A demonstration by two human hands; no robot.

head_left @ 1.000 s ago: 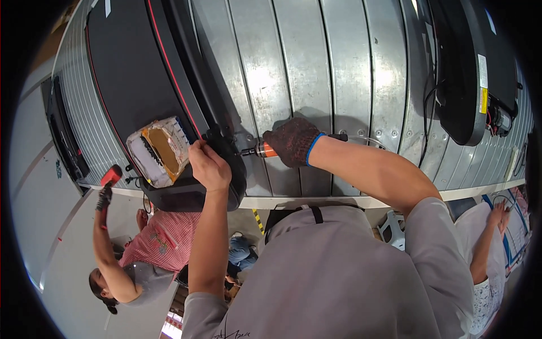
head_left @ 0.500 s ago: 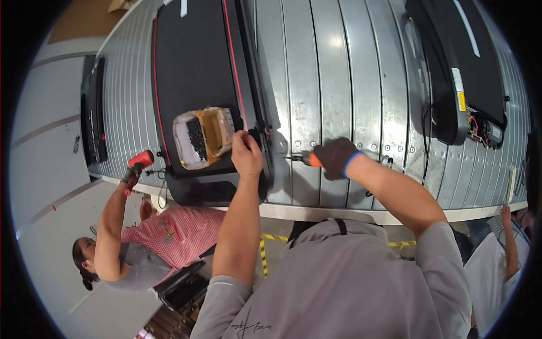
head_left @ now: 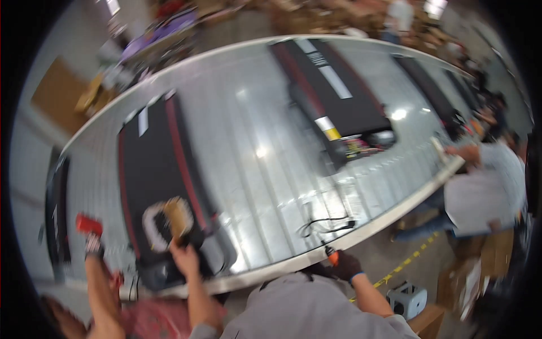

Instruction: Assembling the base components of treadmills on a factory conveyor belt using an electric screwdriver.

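Since the earlier frame the view has swung up along the steel conveyor (head_left: pixel 265 169) and the gloved right hand (head_left: pixel 345 264) has drawn back from the treadmill (head_left: pixel 158 186) to the belt's near edge, where it is closed around an orange-handled screwdriver (head_left: pixel 332 257) near a loose black cable (head_left: pixel 324 225). Bare, the left hand (head_left: pixel 183 257) rests on the treadmill's near end just below a clear-wrapped brown packet (head_left: pixel 169 223), its fingers too blurred to tell whether they grip anything. At far left a co-worker's hand (head_left: pixel 93 248) holds up a red tool (head_left: pixel 88 225).
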